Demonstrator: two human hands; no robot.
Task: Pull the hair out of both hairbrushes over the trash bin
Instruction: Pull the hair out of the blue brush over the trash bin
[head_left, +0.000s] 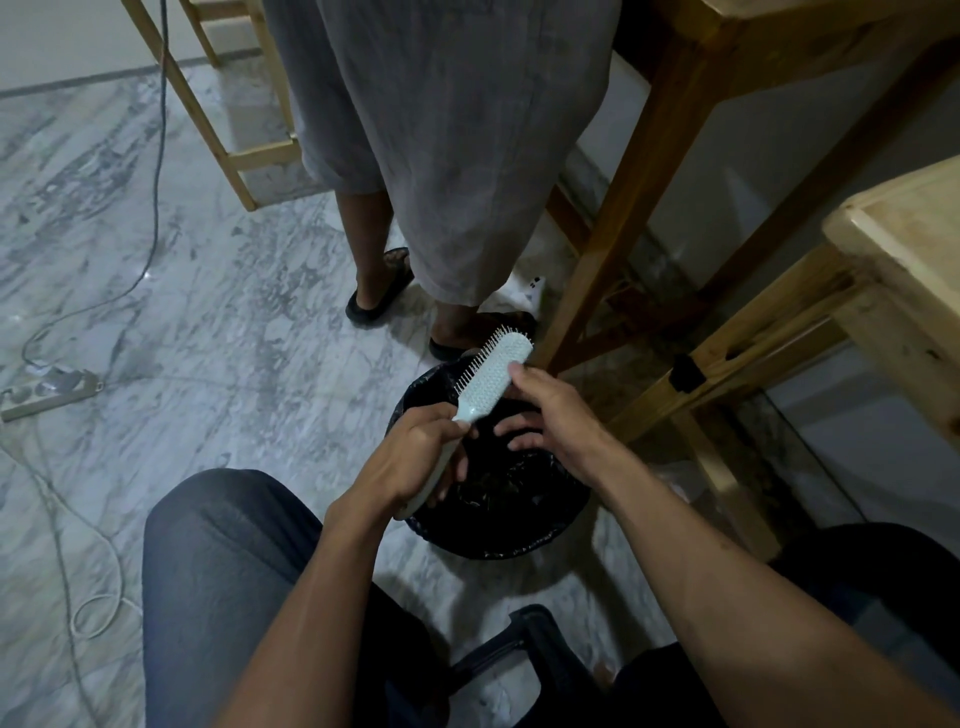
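Note:
A pale mint hairbrush (492, 376) is held tilted over the trash bin (511, 525), which is lined with a black bag. My left hand (415, 462) is shut around the brush's handle, with the bristled head pointing up and to the right. My right hand (550, 410) rests against the head, thumb on the bristle pad and fingers curled underneath above the bin. I cannot make out any hair between the bristles. Only one hairbrush is in view.
A person in grey shorts and dark sandals (379, 291) stands just behind the bin. Wooden table legs (613, 244) rise at the right. A power strip (49, 392) and cables lie on the marble floor at left. My knees flank a dark stool (524, 654).

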